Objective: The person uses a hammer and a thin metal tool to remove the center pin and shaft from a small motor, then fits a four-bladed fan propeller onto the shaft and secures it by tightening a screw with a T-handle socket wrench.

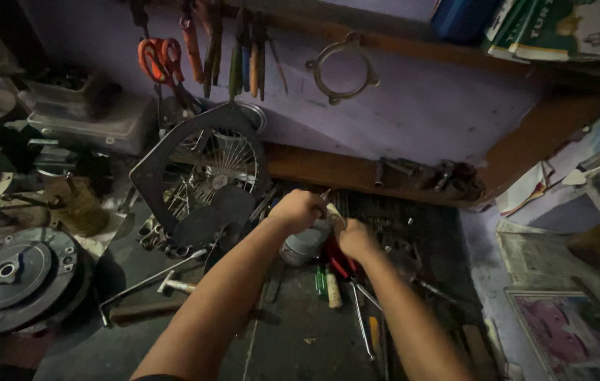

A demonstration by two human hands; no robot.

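My left hand (297, 210) is closed around a tool with a pale handle (333, 212), held above a small grey metal motor part (304, 245) on the dark workbench. My right hand (355, 238) sits just right of it, fingers curled against the same pale handle and the grey part. Whether the right hand grips anything is hard to see in the dim light. Red-handled tools (337, 262) and a screwdriver with a cream handle (333, 290) lie right below both hands.
A black fan guard with wire spokes (204, 169) leans at the left. A round metal disc (14, 276) lies far left, a hammer (173, 285) near my left forearm. Scissors and pliers (162, 62) hang on the purple wall, a ring gasket (342, 69) beside them. Papers (568, 331) lie right.
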